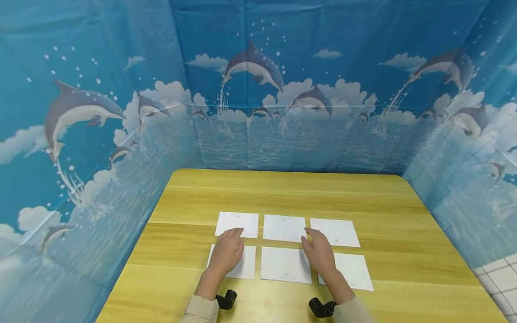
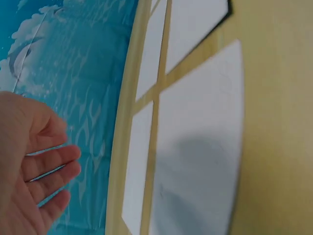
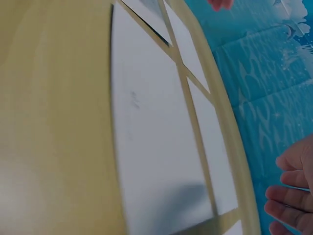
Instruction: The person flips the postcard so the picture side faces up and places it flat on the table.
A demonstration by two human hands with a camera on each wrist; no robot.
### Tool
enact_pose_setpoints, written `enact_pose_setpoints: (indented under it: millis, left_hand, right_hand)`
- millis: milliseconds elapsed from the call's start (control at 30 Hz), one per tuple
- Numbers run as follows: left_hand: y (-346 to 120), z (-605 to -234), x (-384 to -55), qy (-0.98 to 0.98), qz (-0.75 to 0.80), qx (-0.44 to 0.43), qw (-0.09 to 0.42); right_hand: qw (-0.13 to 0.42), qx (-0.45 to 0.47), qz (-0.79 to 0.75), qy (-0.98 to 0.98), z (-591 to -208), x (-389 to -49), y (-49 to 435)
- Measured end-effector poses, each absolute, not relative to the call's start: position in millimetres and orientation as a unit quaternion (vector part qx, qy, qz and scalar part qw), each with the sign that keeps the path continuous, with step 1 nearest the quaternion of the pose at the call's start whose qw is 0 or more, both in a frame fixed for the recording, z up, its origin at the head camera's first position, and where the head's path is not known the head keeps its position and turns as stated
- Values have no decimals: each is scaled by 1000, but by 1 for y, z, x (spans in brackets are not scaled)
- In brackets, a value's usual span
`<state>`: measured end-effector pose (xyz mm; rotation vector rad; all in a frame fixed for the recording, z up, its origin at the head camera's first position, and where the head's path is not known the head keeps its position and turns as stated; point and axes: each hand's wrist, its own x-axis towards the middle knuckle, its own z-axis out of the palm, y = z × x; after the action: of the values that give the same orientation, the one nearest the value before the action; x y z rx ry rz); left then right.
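Note:
Several white paper cards lie on a wooden table in two rows. My left hand (image 1: 228, 251) hovers over the left side, overlapping the near-left card (image 1: 247, 264) and the lower edge of the far-left card (image 1: 238, 222). Its fingers are relaxed and hold nothing, as the left wrist view also shows. My right hand (image 1: 319, 253) is above the right side, between the near-middle card (image 1: 284, 264) and the near-right card (image 1: 353, 271), its fingertips by the far-middle card (image 1: 284, 227). Nothing is in its loosely bent fingers (image 3: 288, 198). The far-right card (image 1: 337, 233) lies beyond it.
The yellow wooden table (image 1: 282, 193) has rounded far corners. A blue curtain (image 1: 226, 143) with dolphins and clouds hangs behind it and along both sides. Black wrist mounts (image 1: 227, 299) sit at both wrists. White tiles (image 1: 498, 280) show at the far right.

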<state>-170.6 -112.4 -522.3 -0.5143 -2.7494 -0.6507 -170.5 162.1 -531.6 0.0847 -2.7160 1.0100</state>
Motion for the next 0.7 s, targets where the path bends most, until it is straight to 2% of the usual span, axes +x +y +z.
enact_pose_setpoints:
  millis: [167, 367, 700]
  left_hand:
    - [-133, -535, -151, -940, -280, -150, 121]
    - [-142, -543, -144, -933, -322, -116, 113]
    - [-154, -546, -147, -912, -381, -29, 151]
  right_hand:
    - [113, 24, 358, -927, -543, -156, 150]
    - [137, 24, 365, -921, -542, -149, 132]
    - [140, 46, 401, -904, -542, -152, 93]
